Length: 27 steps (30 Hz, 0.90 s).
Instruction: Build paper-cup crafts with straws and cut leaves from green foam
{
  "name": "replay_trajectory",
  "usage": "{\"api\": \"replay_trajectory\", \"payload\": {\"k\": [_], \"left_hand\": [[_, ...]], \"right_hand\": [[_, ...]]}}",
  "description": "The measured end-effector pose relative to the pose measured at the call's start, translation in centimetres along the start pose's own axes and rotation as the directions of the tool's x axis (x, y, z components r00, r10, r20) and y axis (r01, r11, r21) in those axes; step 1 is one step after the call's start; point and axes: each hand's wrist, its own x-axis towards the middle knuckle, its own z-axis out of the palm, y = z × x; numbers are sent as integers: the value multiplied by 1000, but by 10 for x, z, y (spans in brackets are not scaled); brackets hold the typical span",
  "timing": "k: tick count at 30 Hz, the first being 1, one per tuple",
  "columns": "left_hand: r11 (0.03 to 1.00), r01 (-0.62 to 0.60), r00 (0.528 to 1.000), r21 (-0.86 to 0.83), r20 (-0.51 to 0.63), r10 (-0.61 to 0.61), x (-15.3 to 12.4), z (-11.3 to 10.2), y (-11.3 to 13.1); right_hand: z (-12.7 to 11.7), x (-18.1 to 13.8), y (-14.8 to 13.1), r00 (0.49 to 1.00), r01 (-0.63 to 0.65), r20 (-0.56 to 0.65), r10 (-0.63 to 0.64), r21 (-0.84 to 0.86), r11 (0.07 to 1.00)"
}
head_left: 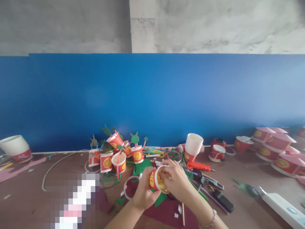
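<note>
Cup (154,180) tilts sideways, long axis crosswise, mouth facing rightward.

Held cup (154,182): red, yellow-patterned, white-rimmed. Partition (152,98): plain blue. Tabletop (69,168): brown. Cut paper (143,166): green.

No text legible. Held cup (156,178) carries a yellow emblem (152,179), maybe a stylised character, can't resolve it from here. Similar emblems on red cups (106,163) left of and behind held cup, and on pink-topped cups (283,163) far right of it. White-and-red cup (16,147) far left of it: pale script (22,156), too blurred to read.
</note>
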Motion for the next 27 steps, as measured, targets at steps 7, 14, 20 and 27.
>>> {"api": "replay_trajectory", "payload": {"k": [7,14,20,27], "left_hand": [[997,52,997,-60,-45,-55,-1,3,-1],[994,60,998,-89,-7,-61,0,3,3],[994,57,998,-97,7,-57,0,5,1],[1000,4,1000,-8,13,-4,-1,5,1]], "right_hand": [[-1,-1,-11,992,-5,-122,-5,-77,997],[0,-4,-19,980,10,-195,-34,-121,993],[2,-3,-16,975,20,-218,-48,-129,991],[4,-1,-14,976,-8,-217,-16,-109,994]]}}
